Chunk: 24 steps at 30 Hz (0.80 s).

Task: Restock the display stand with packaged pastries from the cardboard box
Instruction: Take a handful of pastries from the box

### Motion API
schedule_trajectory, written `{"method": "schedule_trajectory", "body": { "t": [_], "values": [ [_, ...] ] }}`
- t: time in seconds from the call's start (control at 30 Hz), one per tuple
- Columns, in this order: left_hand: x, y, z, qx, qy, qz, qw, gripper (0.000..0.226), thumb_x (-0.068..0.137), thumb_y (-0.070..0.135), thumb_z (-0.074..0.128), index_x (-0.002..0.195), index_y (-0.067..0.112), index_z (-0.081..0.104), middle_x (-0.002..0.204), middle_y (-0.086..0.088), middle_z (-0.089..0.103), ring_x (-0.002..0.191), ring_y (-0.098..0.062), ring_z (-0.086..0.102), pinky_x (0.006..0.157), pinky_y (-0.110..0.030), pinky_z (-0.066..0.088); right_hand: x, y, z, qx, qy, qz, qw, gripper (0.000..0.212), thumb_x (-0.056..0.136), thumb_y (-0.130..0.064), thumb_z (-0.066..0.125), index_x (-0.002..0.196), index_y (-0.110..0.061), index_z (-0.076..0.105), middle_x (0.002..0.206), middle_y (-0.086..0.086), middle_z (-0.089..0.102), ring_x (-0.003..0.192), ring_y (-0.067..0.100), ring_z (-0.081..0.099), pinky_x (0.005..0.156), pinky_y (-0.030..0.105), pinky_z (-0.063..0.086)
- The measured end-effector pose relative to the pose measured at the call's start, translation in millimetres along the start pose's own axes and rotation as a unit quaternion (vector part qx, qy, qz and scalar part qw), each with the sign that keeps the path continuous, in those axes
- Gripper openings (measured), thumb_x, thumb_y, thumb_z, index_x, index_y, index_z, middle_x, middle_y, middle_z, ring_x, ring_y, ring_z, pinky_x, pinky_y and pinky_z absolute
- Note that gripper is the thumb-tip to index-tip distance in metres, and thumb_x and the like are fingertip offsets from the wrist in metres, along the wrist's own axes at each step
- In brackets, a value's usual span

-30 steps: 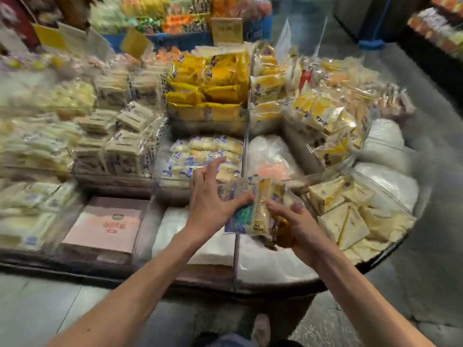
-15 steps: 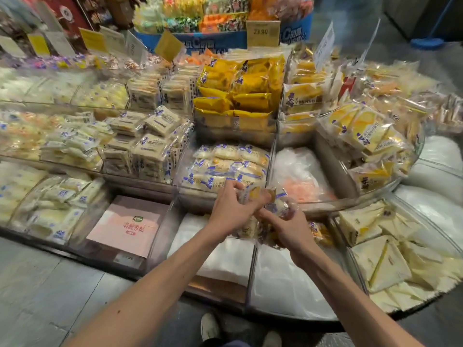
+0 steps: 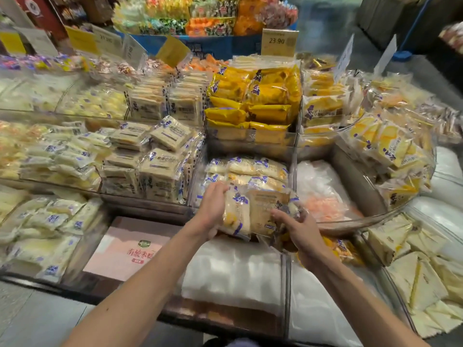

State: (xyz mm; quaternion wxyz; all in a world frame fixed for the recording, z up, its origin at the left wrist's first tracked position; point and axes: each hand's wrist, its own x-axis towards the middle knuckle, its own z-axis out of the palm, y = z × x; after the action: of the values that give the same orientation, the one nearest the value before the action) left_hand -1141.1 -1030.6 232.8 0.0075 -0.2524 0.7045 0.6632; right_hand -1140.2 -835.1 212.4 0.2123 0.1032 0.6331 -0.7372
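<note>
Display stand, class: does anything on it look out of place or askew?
Yes. A flat pink box lies in the front row of the stand, where the space to its left holds wrapped pastries. One square pack sits tilted on top of its stack, not lined up like those below.

Several packaged pastries [image 3: 253, 211] between left hand [image 3: 213, 212] and right hand [image 3: 302, 232], over the display stand [image 3: 250, 150].
</note>
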Motion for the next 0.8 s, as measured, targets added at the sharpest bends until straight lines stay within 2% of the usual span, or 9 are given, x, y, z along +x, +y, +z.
{"method": "schedule_trajectory", "body": {
  "t": [0.17, 0.23, 0.3, 0.4, 0.47, 0.57, 0.63, 0.7, 0.8],
  "values": [
    [27.6, 0.8, -33.3, -0.041, -0.062, -0.051, 0.996, 0.032, 0.108, 0.027, 0.024, 0.103, 0.014, 0.054, 0.093, -0.017, 0.056, 0.070, -0.017, 0.059, 0.052, -0.024, 0.047, 15.9, 0.7, 35.9, 0.013, 0.020, -0.013, 1.000, 0.039, 0.086, -0.017, 0.075, 0.121, -0.018, 0.058, 0.088, 0.011, 0.077, 0.070, 0.029, 0.074, 0.062, 0.043, 0.059],
    [38.9, -2.8, -39.3, -0.011, -0.066, -0.043, 0.997, 0.029, 0.109, 0.035, 0.029, 0.119, 0.024, 0.053, 0.113, 0.000, 0.060, 0.099, -0.009, 0.059, 0.071, -0.017, 0.050, 20.6, 2.9, 45.1, 0.017, 0.027, -0.006, 0.999, 0.040, 0.086, -0.018, 0.075, 0.122, -0.020, 0.057, 0.095, 0.014, 0.077, 0.081, 0.033, 0.074, 0.073, 0.049, 0.059],
    [46.8, -7.0, -45.3, 0.013, -0.075, -0.066, 0.995, 0.028, 0.103, 0.036, 0.048, 0.126, 0.021, 0.051, 0.132, -0.001, 0.054, 0.114, -0.018, 0.056, 0.084, -0.033, 0.051, 22.5, 4.3, 48.9, 0.021, 0.036, -0.002, 0.999, 0.037, 0.087, -0.017, 0.075, 0.119, -0.017, 0.058, 0.101, 0.028, 0.071, 0.079, 0.039, 0.068, 0.069, 0.045, 0.052],
    [59.3, -13.6, -50.7, 0.004, -0.068, -0.080, 0.994, 0.020, 0.090, 0.012, 0.059, 0.106, 0.015, 0.049, 0.111, -0.014, 0.056, 0.086, -0.022, 0.057, 0.059, -0.032, 0.045, 28.1, 3.6, 45.6, 0.015, 0.051, 0.004, 0.999, 0.033, 0.086, -0.017, 0.075, 0.116, -0.015, 0.060, 0.104, 0.036, 0.065, 0.078, 0.054, 0.062, 0.074, 0.059, 0.051],
    [66.1, -10.3, -51.9, 0.003, -0.040, -0.059, 0.997, 0.034, 0.088, 0.003, 0.057, 0.117, 0.018, 0.050, 0.101, -0.011, 0.056, 0.074, -0.016, 0.057, 0.055, -0.028, 0.043, 35.3, 0.0, 39.0, 0.003, 0.064, 0.005, 0.998, 0.037, 0.085, -0.019, 0.076, 0.118, -0.016, 0.060, 0.103, 0.034, 0.067, 0.083, 0.057, 0.062, 0.079, 0.067, 0.048],
    [79.2, -5.5, -50.7, 0.018, 0.024, 0.004, 1.000, 0.063, 0.088, -0.006, 0.056, 0.139, 0.029, 0.044, 0.107, -0.017, 0.054, 0.058, -0.010, 0.052, 0.050, -0.026, 0.046, 47.3, -10.3, 23.7, -0.010, 0.078, -0.005, 0.997, 0.033, 0.085, -0.019, 0.076, 0.114, -0.014, 0.060, 0.099, 0.030, 0.071, 0.080, 0.046, 0.065, 0.077, 0.062, 0.049],
    [90.6, -2.7, -47.2, 0.026, 0.060, 0.032, 0.997, 0.057, 0.090, -0.006, 0.055, 0.135, 0.028, 0.053, 0.110, -0.018, 0.058, 0.064, -0.015, 0.053, 0.055, -0.031, 0.047, 53.3, -21.1, 14.2, -0.021, 0.080, -0.006, 0.997, 0.035, 0.086, -0.021, 0.076, 0.116, -0.015, 0.059, 0.096, 0.027, 0.072, 0.087, 0.054, 0.066, 0.081, 0.069, 0.050],
    [101.7, -0.3, -41.0, 0.035, 0.085, 0.054, 0.994, 0.035, 0.096, 0.000, 0.054, 0.122, 0.021, 0.066, 0.101, -0.001, 0.061, 0.069, -0.014, 0.057, 0.059, -0.032, 0.050, 58.2, -31.0, 7.4, -0.030, 0.080, -0.009, 0.996, 0.029, 0.087, -0.021, 0.075, 0.112, -0.016, 0.059, 0.095, 0.027, 0.071, 0.083, 0.055, 0.066, 0.077, 0.063, 0.052],
    [116.7, -2.4, -30.8, 0.075, 0.139, 0.080, 0.984, 0.023, 0.097, 0.005, 0.057, 0.112, 0.018, 0.070, 0.113, 0.003, 0.061, 0.083, -0.004, 0.059, 0.068, -0.019, 0.052, 67.3, -37.5, 1.4, -0.030, 0.071, 0.005, 0.997, 0.027, 0.089, -0.020, 0.073, 0.112, -0.015, 0.060, 0.088, 0.022, 0.074, 0.059, 0.029, 0.065, 0.051, 0.033, 0.051]
  ]
}}
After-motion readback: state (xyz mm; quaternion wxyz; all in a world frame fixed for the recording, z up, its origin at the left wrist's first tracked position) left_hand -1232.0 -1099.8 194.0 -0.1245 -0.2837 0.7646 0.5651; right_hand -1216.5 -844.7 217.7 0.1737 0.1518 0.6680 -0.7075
